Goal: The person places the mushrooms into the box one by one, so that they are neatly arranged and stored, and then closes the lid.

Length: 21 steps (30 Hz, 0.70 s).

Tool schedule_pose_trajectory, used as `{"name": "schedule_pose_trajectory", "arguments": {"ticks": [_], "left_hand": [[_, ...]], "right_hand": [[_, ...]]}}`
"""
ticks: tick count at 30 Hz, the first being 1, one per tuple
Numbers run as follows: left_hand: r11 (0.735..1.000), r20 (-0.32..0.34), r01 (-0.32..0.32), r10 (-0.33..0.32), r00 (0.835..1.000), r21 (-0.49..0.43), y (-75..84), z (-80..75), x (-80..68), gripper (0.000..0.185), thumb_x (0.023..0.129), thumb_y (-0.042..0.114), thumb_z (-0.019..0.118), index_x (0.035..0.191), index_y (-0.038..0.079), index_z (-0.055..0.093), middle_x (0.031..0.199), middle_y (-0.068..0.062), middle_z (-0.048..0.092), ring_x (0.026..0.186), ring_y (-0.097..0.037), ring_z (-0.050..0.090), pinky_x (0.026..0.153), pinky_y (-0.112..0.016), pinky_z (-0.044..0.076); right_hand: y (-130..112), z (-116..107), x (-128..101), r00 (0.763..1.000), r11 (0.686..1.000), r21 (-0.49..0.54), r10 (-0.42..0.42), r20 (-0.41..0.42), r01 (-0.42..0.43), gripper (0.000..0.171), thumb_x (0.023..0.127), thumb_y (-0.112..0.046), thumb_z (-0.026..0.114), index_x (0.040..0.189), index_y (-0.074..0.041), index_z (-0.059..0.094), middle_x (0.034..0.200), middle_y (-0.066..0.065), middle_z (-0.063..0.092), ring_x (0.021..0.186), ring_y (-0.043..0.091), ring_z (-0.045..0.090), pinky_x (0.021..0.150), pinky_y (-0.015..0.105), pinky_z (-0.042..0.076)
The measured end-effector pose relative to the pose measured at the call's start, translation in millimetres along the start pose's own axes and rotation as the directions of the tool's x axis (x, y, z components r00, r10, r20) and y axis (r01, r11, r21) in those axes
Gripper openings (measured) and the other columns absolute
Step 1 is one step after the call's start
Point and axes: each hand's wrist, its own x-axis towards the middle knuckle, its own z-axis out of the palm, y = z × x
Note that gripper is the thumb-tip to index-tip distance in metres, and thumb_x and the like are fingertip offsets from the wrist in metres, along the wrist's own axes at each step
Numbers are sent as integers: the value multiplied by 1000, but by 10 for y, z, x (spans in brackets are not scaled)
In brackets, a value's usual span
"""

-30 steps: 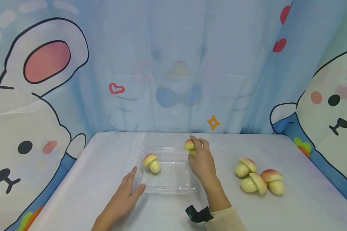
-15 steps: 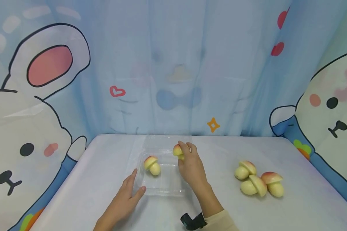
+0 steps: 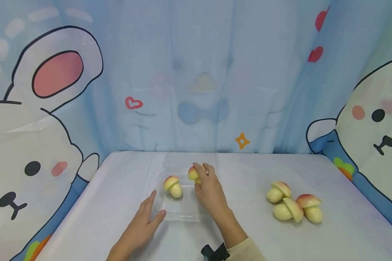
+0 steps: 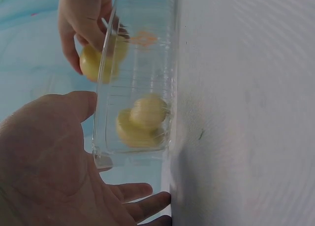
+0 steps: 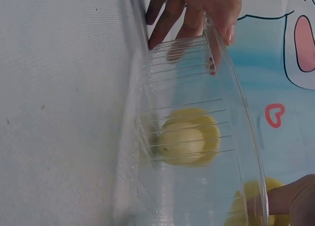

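A: Right hand point(image 3: 209, 190)?
B: Fingers pinched round a toy mushroom point(image 3: 193, 174), held over the back half of the clear plastic box point(image 3: 183, 214). Cannot tell whether it touches the box floor.

A: Left hand point(image 3: 143, 223)?
B: Flat on the tabletop point(image 3: 241, 232), fingers straight and relaxed, fingertips against the box's front-left corner. Holds nothing.

A: Box contents?
B: One mushroom lying inside point(image 3: 173, 186), left side, pink-yellow cap up-left, pale stem down-right. Just beside the held one, apart from it.

A: Anything else?
B: Three more mushrooms point(image 3: 292, 206) clustered on the tabletop, well to the right of the box, touching each other. Blue cartoon curtain point(image 3: 196, 72) behind. Black wrist strap point(image 3: 213, 252) on the right arm, cream sleeve.
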Motion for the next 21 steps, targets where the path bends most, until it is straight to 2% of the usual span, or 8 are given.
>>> {"name": "schedule_pose_trajectory", "arguments": {"ticks": [7,12,21], "left_hand": [[999,-23,-37,37,999,15,-11,-3,5,77,93,55,44,151,16,13,149,-16,25,135,-34,26,103,-58,24],[998,-35,-51,51,998,23,-18,11,3,75,94,54,45,151,18,13,149,-16,25,135,-35,26,104,-57,25],[997,-53,-65,67,996,39,-24,24,15,76,93,53,46,151,17,14,149,-19,24,133,-41,28,102,-60,26]], "right_hand": [[-24,65,9,998,998,48,37,41,-39,65,79,3,68,135,-23,49,133,14,42,93,30,61,75,40,52],[-29,125,6,998,999,44,17,59,-19,65,78,4,68,135,-24,50,132,14,42,86,27,61,69,36,52],[-5,233,-26,996,1000,8,-5,91,4,64,78,4,68,134,-21,51,130,17,44,92,31,61,71,38,52]]}}
